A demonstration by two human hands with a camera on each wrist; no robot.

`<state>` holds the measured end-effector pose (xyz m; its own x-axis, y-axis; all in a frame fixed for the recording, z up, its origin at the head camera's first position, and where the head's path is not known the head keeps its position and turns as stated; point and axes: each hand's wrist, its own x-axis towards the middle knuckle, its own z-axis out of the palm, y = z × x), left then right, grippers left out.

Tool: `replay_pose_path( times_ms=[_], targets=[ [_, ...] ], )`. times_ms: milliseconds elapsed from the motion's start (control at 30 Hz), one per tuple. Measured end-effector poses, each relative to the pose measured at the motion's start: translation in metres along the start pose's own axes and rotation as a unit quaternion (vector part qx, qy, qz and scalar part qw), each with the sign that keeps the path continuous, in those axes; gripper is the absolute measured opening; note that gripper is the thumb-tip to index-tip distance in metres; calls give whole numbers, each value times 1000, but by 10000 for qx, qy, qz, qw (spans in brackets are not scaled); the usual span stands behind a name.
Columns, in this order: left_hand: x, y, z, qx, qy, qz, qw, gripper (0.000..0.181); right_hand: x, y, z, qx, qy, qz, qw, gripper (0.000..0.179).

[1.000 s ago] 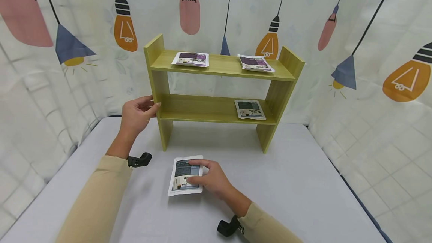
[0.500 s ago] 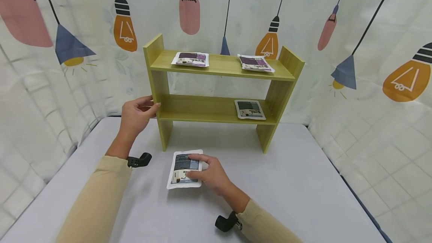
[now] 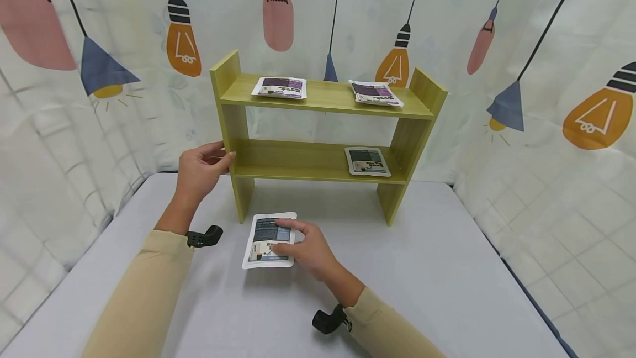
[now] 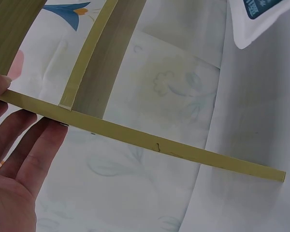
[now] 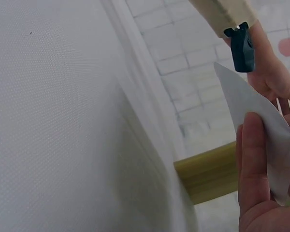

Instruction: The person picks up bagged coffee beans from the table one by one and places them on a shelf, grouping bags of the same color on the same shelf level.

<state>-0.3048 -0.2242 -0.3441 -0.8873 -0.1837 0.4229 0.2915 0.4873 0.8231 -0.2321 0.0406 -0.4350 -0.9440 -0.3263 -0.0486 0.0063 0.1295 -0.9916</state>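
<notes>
A white packet (image 3: 265, 239) with a dark printed face hangs just above the grey table (image 3: 422, 269), in front of the shelf's left leg. My right hand (image 3: 284, 236) pinches its right edge, fingers on top. In the right wrist view the thumb (image 5: 253, 164) presses the packet's white underside (image 5: 251, 106). My left hand (image 3: 218, 153) holds the left side panel of the yellow-green wooden shelf (image 3: 318, 162) at the height of the lower board. The left wrist view shows the fingers (image 4: 34, 150) lying behind the panel's edge (image 4: 159, 145), with a packet corner (image 4: 253, 24) at the top.
Two purple packets (image 3: 280, 87) (image 3: 375, 93) lie on the top board. A dark one (image 3: 367, 161) lies at the right end of the lower board. Curtains printed with lamps close in the table at the back and on both sides.
My right hand has carried the packet away from me, towards the shelf's left leg and slightly left. The left hand and the shelf have stayed put.
</notes>
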Motion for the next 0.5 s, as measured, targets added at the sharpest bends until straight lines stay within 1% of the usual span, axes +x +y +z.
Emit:
replay_pose_path(
  times_ms=[400,500],
  targets=[
    [0,0,0,16,22,26,10000,54,5,-4,-1,29,82,-1,10000,54],
    [0,0,0,7,20,40,10000,54,6,-6,-1,119,60,-43,9999,54]
  ],
)
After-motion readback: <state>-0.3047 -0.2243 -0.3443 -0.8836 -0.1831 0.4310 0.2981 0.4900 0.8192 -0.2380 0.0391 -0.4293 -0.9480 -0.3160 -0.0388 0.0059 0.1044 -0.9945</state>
